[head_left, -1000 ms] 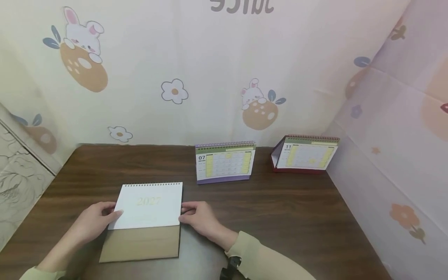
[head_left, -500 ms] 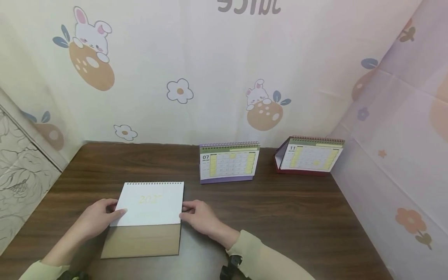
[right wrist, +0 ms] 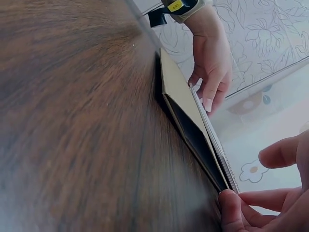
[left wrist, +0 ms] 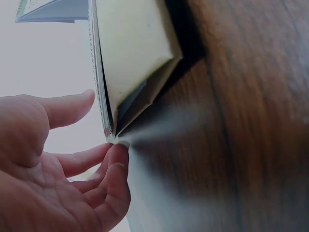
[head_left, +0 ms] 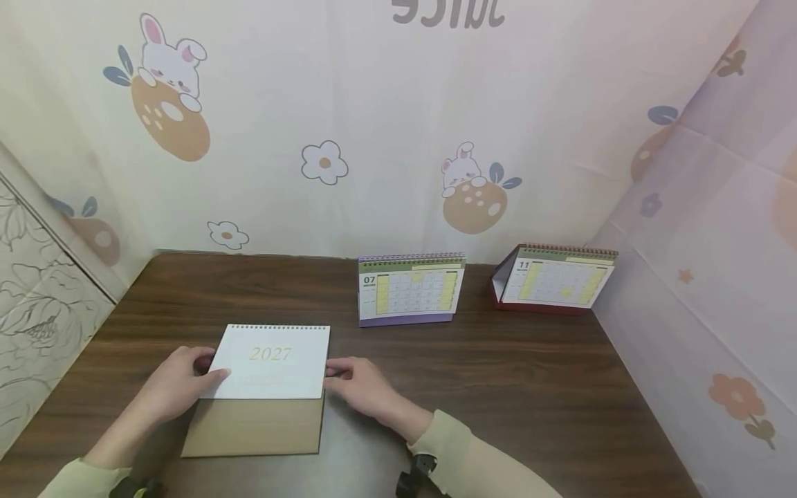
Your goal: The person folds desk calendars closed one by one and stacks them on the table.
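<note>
A desk calendar [head_left: 268,373] lies low and tilted in front of me. Its white page bears a gold 2027, a row of rings runs along the far edge, and the tan card base [head_left: 255,429] shows at the near side. My left hand [head_left: 171,387] holds its left edge, thumb over the page and fingers at the side. At the right edge, my right hand [head_left: 361,387] has curled fingertips against the calendar's side. In the right wrist view, the right thumb [right wrist: 280,153] stands away from the page. Between the folded cards [left wrist: 140,99] a narrow gap shows in the left wrist view.
Behind stands a purple-based calendar [head_left: 411,290] marked 07. Farther right, a red-based calendar [head_left: 557,280] marked 11 stands near the side curtain [head_left: 703,277]. A bunny-print curtain [head_left: 373,104] closes off the back of the dark wooden table [head_left: 486,387].
The head view has shifted slightly, so everything sits a little farther right. My left hand has slid slightly toward the ringed edge; the right hand stays at the calendar's right side.
</note>
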Tool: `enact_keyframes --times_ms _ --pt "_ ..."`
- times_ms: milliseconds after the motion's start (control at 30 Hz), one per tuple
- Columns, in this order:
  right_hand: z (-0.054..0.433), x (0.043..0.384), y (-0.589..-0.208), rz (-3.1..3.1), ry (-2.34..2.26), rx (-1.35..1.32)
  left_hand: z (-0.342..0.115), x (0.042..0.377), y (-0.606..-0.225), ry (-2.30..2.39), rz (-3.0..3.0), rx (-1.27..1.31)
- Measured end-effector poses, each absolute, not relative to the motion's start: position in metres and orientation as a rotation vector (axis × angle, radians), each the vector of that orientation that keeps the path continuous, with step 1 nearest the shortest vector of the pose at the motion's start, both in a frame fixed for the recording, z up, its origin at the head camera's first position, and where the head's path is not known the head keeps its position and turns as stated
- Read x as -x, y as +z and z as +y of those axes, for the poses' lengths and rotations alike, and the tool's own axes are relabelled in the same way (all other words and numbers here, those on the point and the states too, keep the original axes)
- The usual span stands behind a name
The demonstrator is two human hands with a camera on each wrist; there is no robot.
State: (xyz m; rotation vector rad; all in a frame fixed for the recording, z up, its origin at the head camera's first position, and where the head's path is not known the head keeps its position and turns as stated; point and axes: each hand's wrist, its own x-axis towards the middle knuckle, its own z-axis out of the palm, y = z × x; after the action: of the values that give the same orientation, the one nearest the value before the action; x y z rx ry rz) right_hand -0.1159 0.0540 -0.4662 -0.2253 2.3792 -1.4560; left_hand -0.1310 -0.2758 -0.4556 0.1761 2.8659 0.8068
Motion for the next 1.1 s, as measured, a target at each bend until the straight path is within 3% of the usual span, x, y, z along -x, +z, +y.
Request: enact_keyframes --times_ms 633,1100 --pt "0.111 0.123 -0.458 2.569 -1.413 0.302 -0.228 0.138 -0.429 0.873 3.027 -0.28" --pt "0.185 0.136 -0.447 2.774 -1.42 -0.007 -0.171 0.168 -0.421 1.144 2.8 -0.403"
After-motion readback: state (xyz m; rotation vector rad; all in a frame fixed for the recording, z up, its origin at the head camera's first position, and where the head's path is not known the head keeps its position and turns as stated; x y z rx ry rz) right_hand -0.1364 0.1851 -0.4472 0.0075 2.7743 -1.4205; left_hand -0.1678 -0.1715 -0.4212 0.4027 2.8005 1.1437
